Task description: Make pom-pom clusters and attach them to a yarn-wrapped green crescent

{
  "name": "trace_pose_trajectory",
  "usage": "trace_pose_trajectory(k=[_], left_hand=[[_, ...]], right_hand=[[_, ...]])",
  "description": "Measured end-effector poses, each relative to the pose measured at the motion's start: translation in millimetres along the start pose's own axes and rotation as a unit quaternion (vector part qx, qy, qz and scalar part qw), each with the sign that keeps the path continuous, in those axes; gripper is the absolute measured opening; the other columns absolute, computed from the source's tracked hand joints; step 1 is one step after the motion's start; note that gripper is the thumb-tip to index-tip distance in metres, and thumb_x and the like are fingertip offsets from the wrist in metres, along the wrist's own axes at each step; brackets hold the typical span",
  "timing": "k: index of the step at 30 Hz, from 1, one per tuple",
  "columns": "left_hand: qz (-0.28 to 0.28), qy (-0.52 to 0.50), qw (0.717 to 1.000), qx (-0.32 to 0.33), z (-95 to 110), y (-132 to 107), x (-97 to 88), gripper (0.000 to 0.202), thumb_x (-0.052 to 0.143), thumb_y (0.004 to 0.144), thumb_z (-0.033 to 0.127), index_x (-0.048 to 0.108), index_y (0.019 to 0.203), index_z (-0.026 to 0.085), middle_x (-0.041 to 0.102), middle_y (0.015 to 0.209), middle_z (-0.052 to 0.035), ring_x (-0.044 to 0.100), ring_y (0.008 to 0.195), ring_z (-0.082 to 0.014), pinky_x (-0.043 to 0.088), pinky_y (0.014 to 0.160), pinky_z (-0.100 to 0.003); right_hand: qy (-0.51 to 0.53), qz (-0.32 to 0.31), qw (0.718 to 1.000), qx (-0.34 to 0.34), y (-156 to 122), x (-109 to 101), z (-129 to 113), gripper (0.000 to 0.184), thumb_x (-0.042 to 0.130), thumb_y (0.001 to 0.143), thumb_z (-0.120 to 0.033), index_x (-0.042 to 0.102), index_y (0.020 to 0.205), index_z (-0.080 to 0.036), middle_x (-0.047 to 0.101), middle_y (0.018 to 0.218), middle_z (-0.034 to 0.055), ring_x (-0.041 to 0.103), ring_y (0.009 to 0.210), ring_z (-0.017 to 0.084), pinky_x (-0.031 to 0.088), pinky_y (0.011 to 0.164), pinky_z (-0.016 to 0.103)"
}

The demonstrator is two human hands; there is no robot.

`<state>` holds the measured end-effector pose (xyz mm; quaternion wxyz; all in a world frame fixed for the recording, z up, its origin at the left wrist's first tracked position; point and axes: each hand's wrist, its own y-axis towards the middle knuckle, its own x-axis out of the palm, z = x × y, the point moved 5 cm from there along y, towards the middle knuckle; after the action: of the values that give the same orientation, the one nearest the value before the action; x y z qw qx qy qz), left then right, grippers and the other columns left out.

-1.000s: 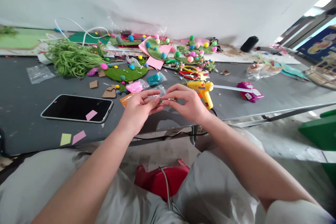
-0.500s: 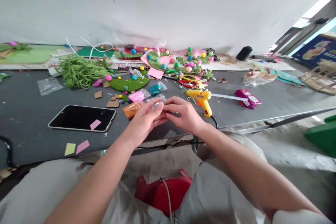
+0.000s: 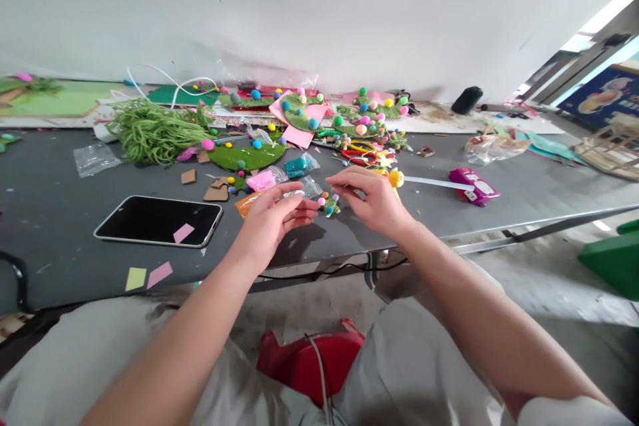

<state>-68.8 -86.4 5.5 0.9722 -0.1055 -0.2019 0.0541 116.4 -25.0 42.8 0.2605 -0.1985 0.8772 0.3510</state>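
Hands have been parted since the last frame, where they were brought together over the work. Left hand [image 3: 273,216] is now held with fingers stretched and slightly spread; right hand [image 3: 372,200] is held bent, fingertips apart, nothing seen pinched in either. Small green pompom piece [image 3: 329,206] is now exposed in the gap between them, near the bench [image 3: 439,210] front edge; whether it is touched by the left fingertips can't be told. Yellow glue gun [image 3: 396,178] is now mostly covered by the right hand. Grey surface is left between piece and front edge. Leftward reach is bounded by the phone [image 3: 157,221], set near the front edge; rearward by orange packet [image 3: 243,205] and teal packet [image 3: 298,166]; toward the right end, purple packet [image 3: 474,186] is met.
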Motion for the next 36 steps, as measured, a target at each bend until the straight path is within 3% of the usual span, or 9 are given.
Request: trace_pose_trajectory(k=[3,7,12,18,22,24,30,33,36], left_hand=[[-0.003,0.023,1.0,0.0,-4.2,1.6,1.6,0.036,0.073,0.087,0.022,0.062,0.12,0.012,0.081,0.086,-0.0102,0.076,0.076,-0.0167,0.061,0.075,-0.027],[-0.017,0.043,0.999,0.004,-8.4,1.7,3.6,0.036,0.075,0.084,0.023,0.063,0.117,0.013,0.081,0.087,-0.0099,0.076,0.077,-0.0169,0.061,0.076,-0.028],[-0.015,0.058,0.998,0.018,-9.8,1.5,2.3,0.034,0.075,0.083,0.024,0.067,0.113,0.013,0.081,0.086,-0.0082,0.075,0.076,-0.016,0.061,0.076,-0.029],[-0.014,0.075,0.997,0.026,-12.6,3.0,1.2,0.033,0.075,0.084,0.027,0.066,0.112,0.014,0.08,0.087,-0.0074,0.075,0.077,-0.0166,0.061,0.079,-0.031],[-0.007,0.187,0.979,0.075,-13.0,3.5,0.2,0.027,0.071,0.087,0.032,0.067,0.109,0.016,0.079,0.091,-0.0077,0.074,0.082,-0.0205,0.06,0.077,-0.035],[0.006,0.32,0.934,0.157,-8.4,3.3,2.7,0.026,0.071,0.088,0.032,0.067,0.109,0.018,0.077,0.099,-0.0084,0.073,0.086,-0.0227,0.059,0.076,-0.036],[0.046,0.631,0.692,0.348,-4.1,6.2,25.7,0.065,0.087,0.08,0.037,0.056,0.133,0.015,0.068,0.126,-0.0169,0.065,0.117,-0.0378,0.053,0.096,-0.049],[0.052,0.68,0.643,0.349,-8.8,12.1,28.7,0.073,0.085,0.08,0.047,0.053,0.137,0.013,0.067,0.126,-0.0197,0.063,0.118,-0.0414,0.051,0.099,-0.053],[0.054,0.692,0.632,0.345,-10.9,15.2,23.7,0.07,0.082,0.084,0.048,0.053,0.137,0.014,0.067,0.126,-0.0192,0.064,0.116,-0.0408,0.05,0.099,-0.053]], right_hand=[[0.013,-0.024,0.998,0.054,-3.1,1.8,5.4,0.027,0.052,0.105,-0.023,0.074,0.117,-0.015,0.077,0.098,0.0072,0.07,0.086,0.015,0.054,0.078,0.028],[0.013,-0.045,0.992,0.114,-6.9,4.3,11.1,0.024,0.067,0.098,-0.038,0.079,0.093,-0.018,0.071,0.071,0.0006,0.06,0.062,0.012,0.047,0.061,0.026],[0.023,-0.054,0.998,0.03,-7.8,5.2,6.7,0.022,0.059,0.1,-0.022,0.077,0.111,-0.017,0.077,0.107,0.0079,0.071,0.093,0.017,0.054,0.083,0.029],[-0.009,-0.052,0.994,0.1,-11.0,0.6,13.1,0.02,0.068,0.097,-0.035,0.078,0.091,-0.019,0.073,0.077,0.0018,0.06,0.065,0.013,0.047,0.062,0.026],[0.002,-0.045,0.997,0.062,-13.6,-1.4,10.9,0.017,0.06,0.097,-0.018,0.075,0.104,-0.018,0.076,0.102,0.0065,0.069,0.088,0.016,0.053,0.077,0.028],[0.017,-0.054,0.994,0.094,-16.4,-0.2,14.9,0.023,0.052,0.102,-0.021,0.074,0.109,-0.018,0.077,0.098,0.0063,0.07,0.084,0.016,0.054,0.076,0.029],[-0.039,-0.043,0.988,0.145,-22.1,-4.7,21.0,0.022,0.075,0.092,-0.039,0.077,0.086,-0.019,0.07,0.074,0.0004,0.054,0.063,0.012,0.043,0.06,0.028],[-0.041,-0.043,0.992,0.113,-22.9,-7.2,16.9,0.016,0.074,0.094,-0.034,0.077,0.092,-0.018,0.073,0.084,0.0021,0.058,0.069,0.012,0.047,0.066,0.028],[-0.048,-0.051,0.992,0.101,-23.7,-9.1,14.1,0.016,0.072,0.095,-0.033,0.077,0.093,-0.018,0.073,0.084,0.0028,0.058,0.069,0.013,0.047,0.066,0.029]])
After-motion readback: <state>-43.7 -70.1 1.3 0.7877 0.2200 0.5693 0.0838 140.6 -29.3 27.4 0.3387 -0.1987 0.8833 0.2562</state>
